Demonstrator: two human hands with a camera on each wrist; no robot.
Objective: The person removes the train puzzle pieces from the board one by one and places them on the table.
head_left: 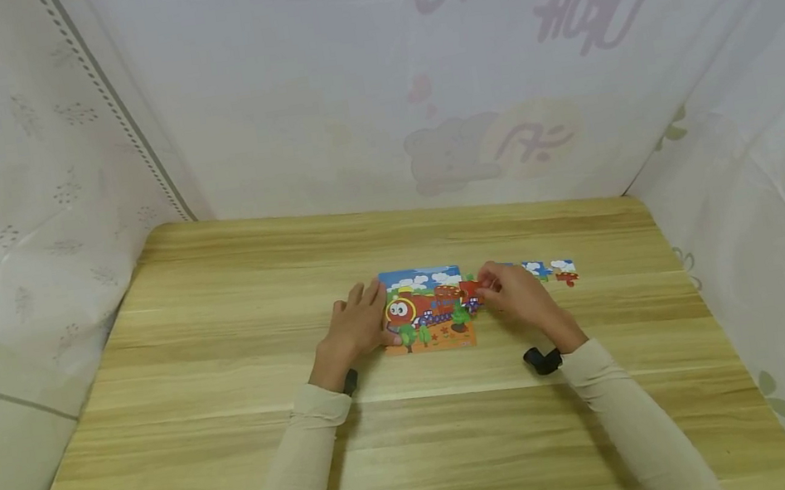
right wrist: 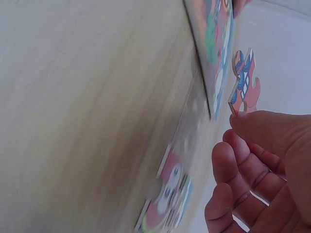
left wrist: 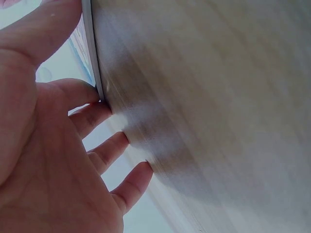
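A flat puzzle board (head_left: 444, 341) with a red cartoon train picture lies on the table. My left hand (head_left: 356, 321) rests along its left edge, fingers loosely spread; in the left wrist view the thumb (left wrist: 46, 29) lies over the board's edge. Beyond the board's right side, my right hand (head_left: 522, 294) pinches a red and blue puzzle piece (right wrist: 244, 85) between thumb and fingers. That piece is held up off the table, tilted, in the right wrist view. Whether it touches the board in the head view cannot be told.
Loose puzzle pieces (head_left: 563, 268) lie right of the board, partly hidden behind my right hand. One piece (right wrist: 169, 187) in the right wrist view shows cartoon eyes. The wooden table (head_left: 452, 454) is bordered by patterned cloth walls (head_left: 313, 105).
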